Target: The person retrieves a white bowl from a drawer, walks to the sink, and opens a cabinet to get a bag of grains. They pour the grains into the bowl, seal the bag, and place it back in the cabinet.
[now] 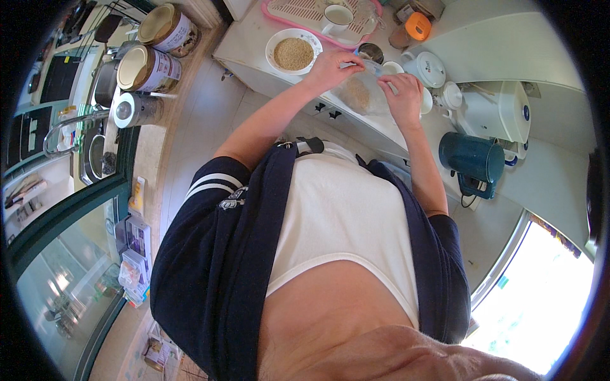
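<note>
Between my two hands hangs a clear plastic bag [356, 95] with some tan grain-like contents in its lower part. My left hand [335, 69] pinches the bag's upper edge on one side. On the other side, the fingers of my right hand [401, 95] grip the same edge. A white bowl [271, 58] with a patterned rim stands just beyond my left hand, holding tan grains [293, 54]. Behind the bag is a small open metal tin [371, 52], partly hidden by it. A white cup [391, 67] shows behind my right hand.
A pink-rimmed draining tray [305, 19] holding a white mug [337, 18] lies at the counter's far end. Lidded white mugs [429, 69], a white appliance [495, 110] and a dark blue pitcher [472, 157] line the right side. Large tins [150, 69] stand on the left ledge.
</note>
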Tool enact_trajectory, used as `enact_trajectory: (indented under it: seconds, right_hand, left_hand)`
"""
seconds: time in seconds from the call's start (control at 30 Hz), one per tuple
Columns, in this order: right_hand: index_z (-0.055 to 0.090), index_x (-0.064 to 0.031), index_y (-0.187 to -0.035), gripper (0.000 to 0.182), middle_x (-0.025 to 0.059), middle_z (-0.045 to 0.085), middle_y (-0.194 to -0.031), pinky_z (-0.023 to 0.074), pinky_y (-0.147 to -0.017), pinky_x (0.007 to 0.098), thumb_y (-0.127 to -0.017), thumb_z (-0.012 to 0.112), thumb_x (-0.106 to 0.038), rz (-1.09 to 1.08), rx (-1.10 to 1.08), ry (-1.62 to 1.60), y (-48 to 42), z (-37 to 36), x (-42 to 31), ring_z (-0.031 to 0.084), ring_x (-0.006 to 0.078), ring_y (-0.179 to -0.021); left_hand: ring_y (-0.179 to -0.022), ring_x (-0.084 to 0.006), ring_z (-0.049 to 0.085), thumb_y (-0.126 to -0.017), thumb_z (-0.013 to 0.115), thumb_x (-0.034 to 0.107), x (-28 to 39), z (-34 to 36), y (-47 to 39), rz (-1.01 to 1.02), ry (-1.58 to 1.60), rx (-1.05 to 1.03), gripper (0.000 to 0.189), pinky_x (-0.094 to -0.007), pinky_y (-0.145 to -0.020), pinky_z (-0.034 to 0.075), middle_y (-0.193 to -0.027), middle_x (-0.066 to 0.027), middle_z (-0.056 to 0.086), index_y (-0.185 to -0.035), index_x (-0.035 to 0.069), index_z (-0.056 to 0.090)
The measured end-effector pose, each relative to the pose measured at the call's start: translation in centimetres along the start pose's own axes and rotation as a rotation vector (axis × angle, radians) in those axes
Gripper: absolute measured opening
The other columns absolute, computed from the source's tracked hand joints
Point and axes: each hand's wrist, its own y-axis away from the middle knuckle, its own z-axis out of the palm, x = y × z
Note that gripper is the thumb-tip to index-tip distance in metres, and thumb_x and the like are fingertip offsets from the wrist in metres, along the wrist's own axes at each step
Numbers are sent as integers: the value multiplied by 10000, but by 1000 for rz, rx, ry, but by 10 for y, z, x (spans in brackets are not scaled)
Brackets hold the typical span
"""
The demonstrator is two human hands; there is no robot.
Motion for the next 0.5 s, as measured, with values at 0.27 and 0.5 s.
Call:
enact_trajectory:
  seconds: [0.27, 0.5]
  right_hand:
    - [669, -147, -867, 146, 4, 643, -848, 356, -876, 374, -764, 639, -246, 0, -2, -46, -3, 12, 2, 559, 196, -889]
    - [671, -148, -863, 136, -9, 640, -841, 359, -855, 374, -771, 628, -239, -17, 22, -26, -7, 15, -12, 552, 189, -899]
  left_hand:
    - [-846, -206, 624, -781, 663, 215, 11, 0, -2, 12, 59, -41, 182, -302, -755, 478, -899, -54, 663, -906, 84, 668]
    - [-835, -260, 612, -761, 674, 230, 0, 5, -10, 117, -165, -37, 179, -342, -772, 463, -889, -62, 659, -880, 97, 664]
